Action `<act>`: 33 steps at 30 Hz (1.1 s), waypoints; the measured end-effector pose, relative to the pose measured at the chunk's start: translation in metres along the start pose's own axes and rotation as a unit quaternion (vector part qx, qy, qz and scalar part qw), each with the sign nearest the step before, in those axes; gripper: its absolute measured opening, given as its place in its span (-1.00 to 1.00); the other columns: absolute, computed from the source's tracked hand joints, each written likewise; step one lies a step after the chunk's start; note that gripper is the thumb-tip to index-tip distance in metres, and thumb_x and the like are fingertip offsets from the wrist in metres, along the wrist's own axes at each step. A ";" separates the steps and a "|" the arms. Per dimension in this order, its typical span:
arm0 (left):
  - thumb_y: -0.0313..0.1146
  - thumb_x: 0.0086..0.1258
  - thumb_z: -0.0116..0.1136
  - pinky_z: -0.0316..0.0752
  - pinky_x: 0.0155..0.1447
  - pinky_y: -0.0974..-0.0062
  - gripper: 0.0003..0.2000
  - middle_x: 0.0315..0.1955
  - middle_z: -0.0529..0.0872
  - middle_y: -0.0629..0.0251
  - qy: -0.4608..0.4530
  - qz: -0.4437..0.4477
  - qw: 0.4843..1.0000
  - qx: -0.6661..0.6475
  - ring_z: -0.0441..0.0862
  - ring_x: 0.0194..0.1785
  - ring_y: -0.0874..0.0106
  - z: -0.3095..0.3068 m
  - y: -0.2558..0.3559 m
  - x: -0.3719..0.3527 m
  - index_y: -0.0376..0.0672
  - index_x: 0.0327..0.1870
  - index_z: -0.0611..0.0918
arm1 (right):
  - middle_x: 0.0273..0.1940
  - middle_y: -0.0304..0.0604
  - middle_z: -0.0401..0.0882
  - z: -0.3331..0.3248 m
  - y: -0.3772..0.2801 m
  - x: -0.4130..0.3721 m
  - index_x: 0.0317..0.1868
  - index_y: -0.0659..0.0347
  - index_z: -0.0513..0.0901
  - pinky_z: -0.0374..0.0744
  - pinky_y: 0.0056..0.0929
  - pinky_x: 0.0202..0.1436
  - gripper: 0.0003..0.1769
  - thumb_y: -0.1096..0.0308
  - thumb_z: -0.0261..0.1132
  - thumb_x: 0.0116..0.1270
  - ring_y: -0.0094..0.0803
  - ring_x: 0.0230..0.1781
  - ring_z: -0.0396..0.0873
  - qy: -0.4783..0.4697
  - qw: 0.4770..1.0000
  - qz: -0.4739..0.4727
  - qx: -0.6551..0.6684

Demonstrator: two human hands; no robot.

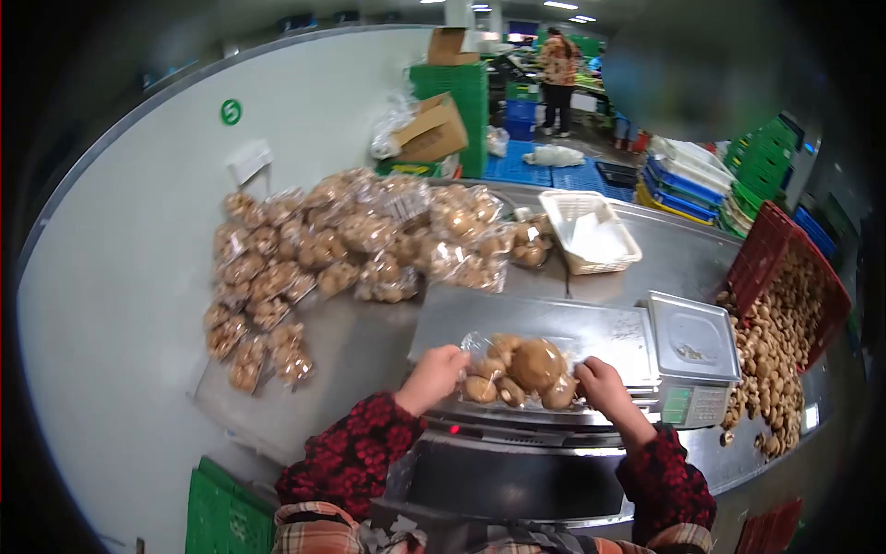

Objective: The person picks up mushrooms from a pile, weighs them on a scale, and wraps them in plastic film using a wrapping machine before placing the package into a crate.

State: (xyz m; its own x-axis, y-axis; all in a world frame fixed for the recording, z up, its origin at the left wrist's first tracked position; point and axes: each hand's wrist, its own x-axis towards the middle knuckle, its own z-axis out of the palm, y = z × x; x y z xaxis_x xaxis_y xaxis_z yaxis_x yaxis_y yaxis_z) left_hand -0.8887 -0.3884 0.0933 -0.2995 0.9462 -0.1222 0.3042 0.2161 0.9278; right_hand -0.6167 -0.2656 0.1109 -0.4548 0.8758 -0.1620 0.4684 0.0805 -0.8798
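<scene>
In front of me, a clear plastic pack of brown mushrooms (535, 366) lies at the front of a flat metal-topped machine (572, 323). The mushrooms are of mixed size, with one large cap on top. My left hand (436, 377) pinches the clear film at the pack's left end. At the opposite end, my right hand (602, 383) has its fingers closed on the pack's edge. A small red light glows on the machine's front, below the pack.
Many packed mushrooms (323, 245) are heaped left and behind. A white basket (591, 231) holding white sheets stands at the back. On the right are a weighing scale (694, 342) and loose mushrooms (771, 360) spilling from a tipped red crate (803, 268). Another person (558, 78) stands far off.
</scene>
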 end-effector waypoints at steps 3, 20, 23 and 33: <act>-0.22 0.42 0.00 0.36 -0.40 0.50 -0.69 -0.62 0.52 0.30 -0.051 0.007 0.999 -0.001 0.44 -0.49 0.58 -0.008 0.003 -0.072 -0.31 -0.39 0.57 | -0.54 -0.16 0.58 -0.006 0.003 -0.067 -0.33 0.29 0.54 0.45 -0.48 -0.61 -0.68 0.19 0.05 0.41 -0.50 -0.67 0.47 -0.104 0.993 0.010 -0.057; -0.28 0.27 0.24 0.34 0.17 0.51 -0.58 -0.08 0.62 0.29 -0.400 -0.105 0.898 -0.148 0.49 0.00 0.47 0.004 -0.056 -0.210 -0.33 0.08 0.54 | -0.45 -0.37 0.44 0.045 0.038 -0.100 -0.23 0.18 0.57 0.42 -0.57 -0.40 -0.86 0.30 0.18 0.36 -0.62 -0.45 0.40 -0.166 0.961 -0.015 0.221; -0.40 0.27 0.20 0.45 -0.08 0.62 -0.73 -0.34 0.66 0.36 -0.427 -0.076 0.900 -0.039 0.52 -0.23 0.62 -0.008 -0.010 -0.184 -0.27 -0.03 0.61 | -0.04 -0.18 0.48 0.091 0.020 -0.128 0.01 0.23 0.52 0.41 -0.46 0.14 -0.69 0.20 0.13 0.40 -0.38 0.03 0.45 -0.524 0.829 -0.143 0.134; -0.41 0.32 0.16 0.46 0.08 0.52 -0.60 -0.01 0.57 0.21 -0.274 -0.059 0.849 -0.448 0.55 0.01 0.45 0.056 -0.009 -0.220 -0.27 0.16 0.41 | 0.14 -0.09 0.43 0.124 0.042 -0.141 0.29 0.31 0.26 0.35 -0.48 0.26 -0.39 0.01 0.02 0.45 -0.38 0.13 0.42 -0.565 0.735 0.168 0.334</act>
State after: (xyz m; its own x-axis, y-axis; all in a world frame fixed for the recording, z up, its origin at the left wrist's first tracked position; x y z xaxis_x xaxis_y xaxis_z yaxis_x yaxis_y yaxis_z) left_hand -0.7743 -0.5850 0.0925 0.2610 0.9535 -0.1506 -0.5828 0.2800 0.7629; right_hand -0.6271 -0.4442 0.0416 -0.9146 -0.1924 -0.3558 0.3927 -0.6331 -0.6671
